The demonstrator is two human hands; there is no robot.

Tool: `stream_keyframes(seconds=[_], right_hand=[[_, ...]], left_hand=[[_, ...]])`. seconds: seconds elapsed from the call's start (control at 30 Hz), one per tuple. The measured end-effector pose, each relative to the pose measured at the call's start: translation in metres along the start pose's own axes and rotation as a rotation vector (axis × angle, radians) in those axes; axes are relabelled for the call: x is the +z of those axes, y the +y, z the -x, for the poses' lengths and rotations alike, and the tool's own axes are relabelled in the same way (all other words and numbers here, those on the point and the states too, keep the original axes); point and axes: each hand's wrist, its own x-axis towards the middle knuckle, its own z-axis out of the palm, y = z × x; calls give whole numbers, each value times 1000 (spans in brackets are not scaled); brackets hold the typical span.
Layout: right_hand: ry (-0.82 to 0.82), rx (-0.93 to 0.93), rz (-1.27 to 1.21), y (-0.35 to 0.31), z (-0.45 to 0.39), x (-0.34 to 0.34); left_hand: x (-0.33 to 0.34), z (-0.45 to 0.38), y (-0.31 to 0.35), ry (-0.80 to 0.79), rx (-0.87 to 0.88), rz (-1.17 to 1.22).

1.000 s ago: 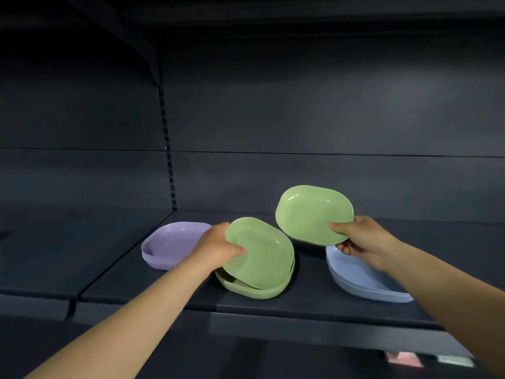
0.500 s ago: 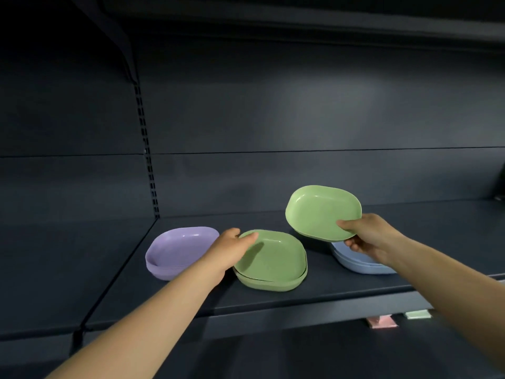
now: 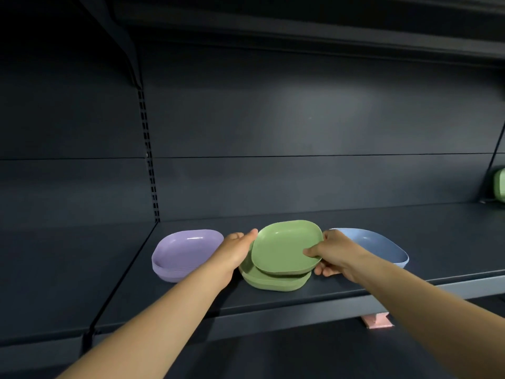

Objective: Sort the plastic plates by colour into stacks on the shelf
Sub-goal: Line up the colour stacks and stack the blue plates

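Observation:
Three plate stacks stand in a row on the dark shelf (image 3: pixel 341 291): purple plates (image 3: pixel 185 253) at the left, green plates (image 3: pixel 273 280) in the middle, blue plates (image 3: pixel 379 246) at the right. My right hand (image 3: pixel 334 254) pinches the right rim of a single green plate (image 3: pixel 285 246), thumb on top, holding it just over the green stack and shifted a little to the back right. My left hand (image 3: pixel 236 248) lies with straight fingers along the left side of the green plates, between them and the purple stack.
The shelf has a dark back wall and a slotted upright (image 3: pixel 149 165) at the left. Another green object (image 3: pixel 500 184) shows at the far right edge. A pink tag (image 3: pixel 375 321) hangs under the shelf front. Bare shelf lies left of the purple stack.
My right hand has lowered the green plate from above the blue stack down onto the green stack. My left hand let go of the stack's top plate and now lies flat beside it.

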Motion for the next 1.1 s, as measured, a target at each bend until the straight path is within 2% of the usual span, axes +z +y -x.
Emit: stream_keyframes(seconds=[0.2,0.43,0.67,0.8,0.87,0.97,1.1], right_hand=[[28,-42,209,2,0,10],[76,-68,246,11,-1,7],[-47,-31,226,18,-3,9],[-97,-25,218,15,-10,6],[-85,-62,267,13,-14,2],[21,-183,377,7,-16,-18],[226,-393,844,2,-3,-71]], left_hand=[[8,6,-3,41,-8,-35],[18,10,-11,84,-11,-150],[25,13,-14,126,60,-232],[25,10,-11,124,34,-292],[24,8,-6,100,11,-398],[23,4,17,35,46,-690],[44,2,59,10,261,-1107]])
